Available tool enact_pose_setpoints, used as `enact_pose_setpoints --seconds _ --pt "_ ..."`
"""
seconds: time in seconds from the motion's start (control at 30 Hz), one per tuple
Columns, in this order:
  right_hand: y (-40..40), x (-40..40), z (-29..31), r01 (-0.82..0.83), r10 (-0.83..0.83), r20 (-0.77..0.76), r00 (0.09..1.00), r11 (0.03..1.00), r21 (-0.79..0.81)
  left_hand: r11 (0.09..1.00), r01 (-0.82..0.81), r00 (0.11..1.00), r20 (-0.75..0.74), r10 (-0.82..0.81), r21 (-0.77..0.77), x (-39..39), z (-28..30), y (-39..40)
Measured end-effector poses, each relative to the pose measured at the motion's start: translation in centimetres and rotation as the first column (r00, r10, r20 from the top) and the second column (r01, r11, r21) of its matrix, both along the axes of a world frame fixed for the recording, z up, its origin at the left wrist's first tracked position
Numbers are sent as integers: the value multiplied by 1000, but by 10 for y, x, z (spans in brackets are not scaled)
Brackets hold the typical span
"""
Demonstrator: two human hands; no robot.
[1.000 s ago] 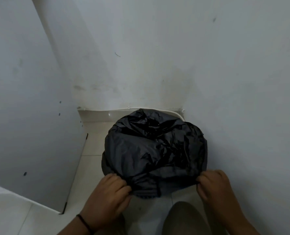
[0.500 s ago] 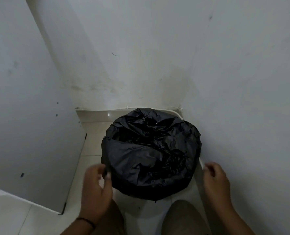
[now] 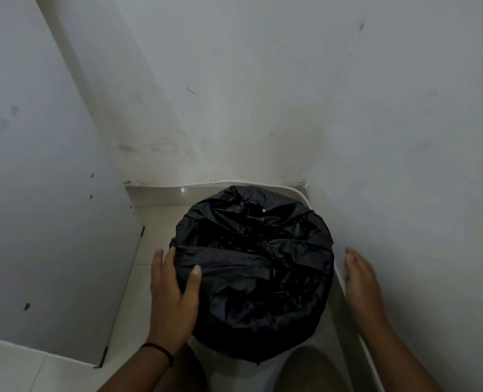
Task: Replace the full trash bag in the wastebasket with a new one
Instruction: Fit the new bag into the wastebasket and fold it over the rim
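Corner floor: left hand now (flat) on bag

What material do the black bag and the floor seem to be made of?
The black bag looks like thin plastic film: it is crumpled, with a faint sheen on its creases. The floor seems to be glazed pale tile, judging by its grout lines and a small light reflection.

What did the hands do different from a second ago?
Both hands let go of the near edge of the black bag and moved apart. The left hand now rests on the bag's left side; the right hand is open, off the bag, by the wall. The bag stayed over the bin in the corner.
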State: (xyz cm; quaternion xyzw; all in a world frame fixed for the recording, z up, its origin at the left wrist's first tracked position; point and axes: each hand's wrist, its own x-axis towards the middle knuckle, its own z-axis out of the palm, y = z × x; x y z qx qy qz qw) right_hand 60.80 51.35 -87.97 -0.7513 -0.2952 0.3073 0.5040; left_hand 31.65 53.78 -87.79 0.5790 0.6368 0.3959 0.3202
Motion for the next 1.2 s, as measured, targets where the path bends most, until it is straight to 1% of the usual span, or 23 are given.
enact_pose_setpoints --seconds 0.03,0.1,0.17,0.23,0.33,0.4,0.43,0.47,0.5,0.53,0.57,0.6,0.63,0.67,0.7,0.77,0.83,0.9,0.93,1.0,1.1,1.13,1.2 --pt "9 0 11 -60 57 52 997 997 54 999 -2 999 -48 4 52 1 5 7" --pt "27 0 27 -140 155 -140 978 984 110 999 -29 999 -35 30 33 4 10 22" --pt "44 -4 36 -194 225 -470 854 974 115 983 -73 977 185 104 -167 5 16 36" --pt "54 3 18 -272 251 -610 752 960 60 943 -22 892 419 169 -333 4 15 43" --pt "53 12 -9 -326 188 -681 708 942 -79 930 67 830 537 149 -362 -2 11 46" --pt "50 12 -12 -269 116 -632 766 951 -152 922 82 844 519 138 -379 -4 13 47" --pt "49 13 -12 -243 116 -530 840 954 -176 934 2 903 402 152 -358 -4 15 49" --pt "49 10 -6 -191 121 -337 934 964 -183 966 -103 967 203 153 -238 -4 17 52" --pt "49 9 -1 -81 80 -11 997 982 -172 991 -134 991 -17 134 -4 -1 24 52" --pt "49 2 8 -26 46 318 947 998 -65 977 -27 983 -174 65 210 5 32 55" --pt "49 -12 19 -109 53 547 836 992 70 944 173 953 -289 -89 280 13 39 59" --pt "49 -26 27 -289 133 693 709 950 114 891 399 875 -380 -300 217 23 43 62" --pt "50 -39 30 -495 245 807 537 866 67 810 583 741 -449 -500 60 35 43 63" --pt "53 -50 27 -647 389 866 315 755 -104 709 692 567 -504 -651 -137 46 40 66" --pt "57 -59 25 -681 570 814 109 640 -357 615 711 382 -547 -745 -341 54 34 70" --pt "63 -66 18 -516 857 508 -90 396 -759 495 496 31 -555 -831 -713 62 20 77" --pt "68 -63 7 -309 971 189 -149 136 -941 411 250 -238 -467 -852 -877 62 9 83" --pt "74 -59 -4 -142 985 -17 -170 -42 -989 370 81 -405 -370 -836 -926 57 2 86" --pt "76 -58 -7 -65 977 -85 -198 -100 -993 346 30 -434 -324 -841 -938 58 3 88" --pt "81 -62 -5 -13 960 -115 -255 -122 -992 331 65 -385 -330 -862 -941 65 7 95" --pt "95 -75 -2 -161 949 84 -303 36 -986 469 394 -148 -558 -817 -791 84 9 112" --pt "99 -78 -5 -199 935 112 -336 46 -979 477 443 -115 -576 -810 -759 90 4 118" --pt "105 -86 -17 -183 928 10 -372 -63 -981 391 343 -228 -479 -848 -854 96 -8 126"
